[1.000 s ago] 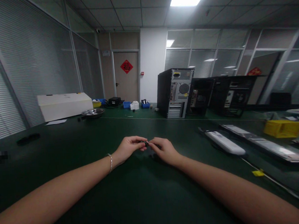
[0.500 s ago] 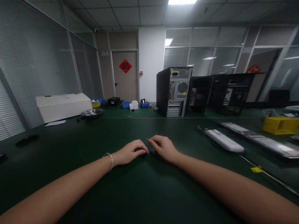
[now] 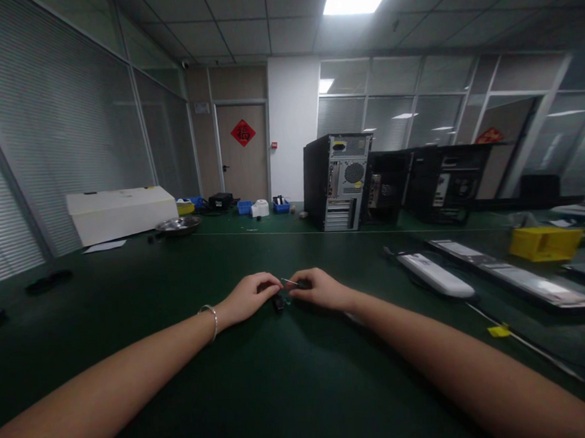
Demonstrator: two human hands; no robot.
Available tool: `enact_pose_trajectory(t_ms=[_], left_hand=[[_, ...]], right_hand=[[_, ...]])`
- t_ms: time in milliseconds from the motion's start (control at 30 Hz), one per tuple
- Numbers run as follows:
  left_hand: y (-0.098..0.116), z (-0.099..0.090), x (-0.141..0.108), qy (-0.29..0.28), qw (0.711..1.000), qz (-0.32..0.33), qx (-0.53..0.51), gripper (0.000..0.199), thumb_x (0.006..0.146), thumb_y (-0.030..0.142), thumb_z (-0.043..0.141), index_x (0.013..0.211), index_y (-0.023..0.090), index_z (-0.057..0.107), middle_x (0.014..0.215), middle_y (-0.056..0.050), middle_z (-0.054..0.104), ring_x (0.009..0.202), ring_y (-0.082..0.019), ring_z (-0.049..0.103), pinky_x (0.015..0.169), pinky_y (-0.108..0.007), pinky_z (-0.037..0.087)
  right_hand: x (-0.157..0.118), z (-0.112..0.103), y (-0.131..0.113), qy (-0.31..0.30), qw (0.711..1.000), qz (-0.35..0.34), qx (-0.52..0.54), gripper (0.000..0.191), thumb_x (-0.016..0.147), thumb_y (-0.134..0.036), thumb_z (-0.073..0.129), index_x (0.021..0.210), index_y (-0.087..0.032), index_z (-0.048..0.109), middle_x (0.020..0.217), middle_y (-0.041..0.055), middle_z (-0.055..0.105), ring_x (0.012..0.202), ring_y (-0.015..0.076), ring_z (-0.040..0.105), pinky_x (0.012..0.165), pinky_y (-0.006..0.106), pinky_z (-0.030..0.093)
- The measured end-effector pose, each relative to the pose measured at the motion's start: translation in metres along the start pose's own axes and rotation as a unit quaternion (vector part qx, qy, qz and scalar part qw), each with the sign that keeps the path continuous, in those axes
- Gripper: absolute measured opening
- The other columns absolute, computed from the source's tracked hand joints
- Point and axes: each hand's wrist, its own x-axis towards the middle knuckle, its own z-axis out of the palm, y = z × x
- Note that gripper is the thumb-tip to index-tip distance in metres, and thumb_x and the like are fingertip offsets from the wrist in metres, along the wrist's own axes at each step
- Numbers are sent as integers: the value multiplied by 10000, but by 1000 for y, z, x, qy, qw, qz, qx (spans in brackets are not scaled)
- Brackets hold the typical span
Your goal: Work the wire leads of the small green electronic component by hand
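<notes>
Near the middle of the green bench [image 3: 284, 386], 2 hands are held close together, with a narrow gap left between them. In the right hand [image 3: 323, 290], a thin metal-tipped tool [image 3: 292, 283] is pinched between thumb and fingers, its tip pointed at the left hand [image 3: 250, 296], whose thumb and fingertips are drawn nearly together. Just beneath that hand a small black piece [image 3: 278, 304] is seen; whether it is gripped or rested on the bench cannot be told.
</notes>
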Motion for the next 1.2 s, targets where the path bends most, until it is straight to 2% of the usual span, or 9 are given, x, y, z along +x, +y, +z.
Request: enact_pose_trajectory(t_ms=[100, 233, 400, 633, 733, 800, 867, 967, 1200], left_hand=[[4, -4, -3, -19, 999, -3, 30, 325, 793, 446, 551, 980, 192, 631, 945, -50, 592, 862, -210, 549, 738, -306, 425], [9, -7, -6, -61, 995, 16, 71, 437, 657, 494, 681, 988, 213, 626, 1009, -51, 541, 953, -240, 505, 791, -331, 413], [10, -3, -6, -54, 997, 6, 51, 415, 687, 457, 670, 1023, 222, 608, 1000, -43, 533, 915, -221, 517, 755, -316, 422], [1, 0, -2, -23, 999, -20, -21, 427, 686, 313, 695, 1087, 216, 587, 993, -38, 562, 838, -182, 532, 732, -306, 441], [-2, 1, 1, -7, 991, -43, -128, 447, 707, 231, 671, 1136, 199, 551, 977, -42, 598, 838, -171, 567, 765, -319, 460], [-3, 3, 2, -1, 976, -58, -208, 453, 706, 198, 667, 1142, 193, 539, 983, -49, 616, 871, -175, 593, 804, -333, 468], [-3, 4, 2, -2, 963, -70, -259, 462, 697, 185, 677, 1137, 187, 535, 981, -57, 629, 895, -185, 609, 830, -350, 470], [-2, 7, 1, -11, 954, -72, -292, 480, 689, 192, 693, 1140, 175, 532, 947, -63, 648, 897, -198, 626, 836, -372, 474], [0, 8, 0, -29, 948, -55, -313, 470, 670, 167, 712, 1112, 158, 553, 942, -69, 664, 902, -203, 641, 834, -370, 487]], right_hand=[[-1, -4, -2, -57, 998, -5, -8, 301, 771, -305, 623, 1045, -181, 632, 862, 7, 634, 739, 143, 567, 640, 233, 424], [-2, -2, -4, -54, 996, -19, -65, 302, 757, -321, 639, 1034, -203, 641, 887, 12, 634, 753, 151, 563, 627, 231, 410], [-3, 1, -6, -36, 994, -13, -102, 261, 749, -339, 644, 974, -206, 654, 838, 9, 624, 714, 145, 551, 575, 220, 378], [1, -1, 0, -68, 996, 47, -26, 303, 671, -337, 711, 921, -189, 625, 752, -18, 581, 635, 120, 531, 532, 208, 376], [1, 4, 5, 2, 999, 49, 3, 300, 664, -313, 718, 902, -175, 600, 766, -14, 568, 671, 126, 529, 578, 223, 401], [1, 8, 6, 75, 996, 28, 45, 281, 688, -289, 699, 907, -165, 573, 791, -7, 565, 724, 134, 534, 645, 241, 423], [2, 13, 6, 122, 987, 0, 100, 266, 714, -274, 679, 915, -159, 546, 814, 2, 563, 759, 135, 537, 698, 254, 434], [3, 19, 0, 141, 980, -25, 140, 261, 721, -265, 672, 915, -162, 530, 811, 2, 554, 758, 133, 537, 712, 256, 440], [2, 24, -15, 136, 984, -19, 111, 224, 727, -261, 656, 888, -171, 530, 797, -3, 560, 758, 137, 537, 704, 260, 437]])
